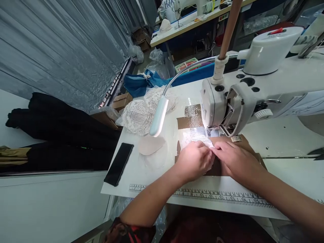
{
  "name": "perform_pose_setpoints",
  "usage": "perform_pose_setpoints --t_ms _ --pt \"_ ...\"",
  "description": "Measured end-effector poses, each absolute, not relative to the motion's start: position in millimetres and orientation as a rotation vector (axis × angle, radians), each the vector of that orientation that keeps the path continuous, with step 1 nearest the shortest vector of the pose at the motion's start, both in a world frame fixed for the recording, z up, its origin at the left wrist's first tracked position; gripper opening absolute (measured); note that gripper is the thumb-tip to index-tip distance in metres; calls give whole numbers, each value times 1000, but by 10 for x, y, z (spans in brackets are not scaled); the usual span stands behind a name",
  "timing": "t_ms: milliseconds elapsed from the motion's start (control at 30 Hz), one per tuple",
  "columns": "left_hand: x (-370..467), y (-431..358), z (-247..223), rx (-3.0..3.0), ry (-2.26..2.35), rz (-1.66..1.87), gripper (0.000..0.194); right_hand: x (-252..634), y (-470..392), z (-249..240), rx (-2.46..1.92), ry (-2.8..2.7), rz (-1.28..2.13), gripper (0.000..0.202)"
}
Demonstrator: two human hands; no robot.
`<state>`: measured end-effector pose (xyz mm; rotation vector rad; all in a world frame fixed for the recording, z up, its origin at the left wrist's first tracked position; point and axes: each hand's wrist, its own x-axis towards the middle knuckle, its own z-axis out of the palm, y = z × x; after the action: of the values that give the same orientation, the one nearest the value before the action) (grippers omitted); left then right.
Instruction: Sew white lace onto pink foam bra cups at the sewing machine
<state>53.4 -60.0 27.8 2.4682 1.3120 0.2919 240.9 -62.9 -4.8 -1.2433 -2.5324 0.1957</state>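
Observation:
My left hand (196,158) is closed, fingers curled on a piece of white lace fabric (193,136) just in front of the needle area of a white sewing machine (209,104). Close beside it on the right, my right hand (234,158) pinches the fabric's edge between thumb and fingers. Part of the fabric is hidden beneath both hands. Brown tape or card (215,168) covers the machine bed under them. A lamp on a bent metal neck (159,116) lights the spot from the left.
Left on the table lie white lace cups (139,116), a beige pad (151,144) and a black phone (118,164). A printed ruler (210,195) runs along the front edge. Behind stands another sewing table (174,31); dark cloth (58,131) hangs at left.

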Motion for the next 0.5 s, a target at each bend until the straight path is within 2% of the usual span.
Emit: perform_pose_setpoints --t_ms 167,500 --pt "420 -439 102 2557 1205 439 31 2376 -617 -104 -1294 -2563 -186 42" --pt "347 -124 -16 2721 1072 365 38 2283 -490 -54 -1484 -2490 -127 52"
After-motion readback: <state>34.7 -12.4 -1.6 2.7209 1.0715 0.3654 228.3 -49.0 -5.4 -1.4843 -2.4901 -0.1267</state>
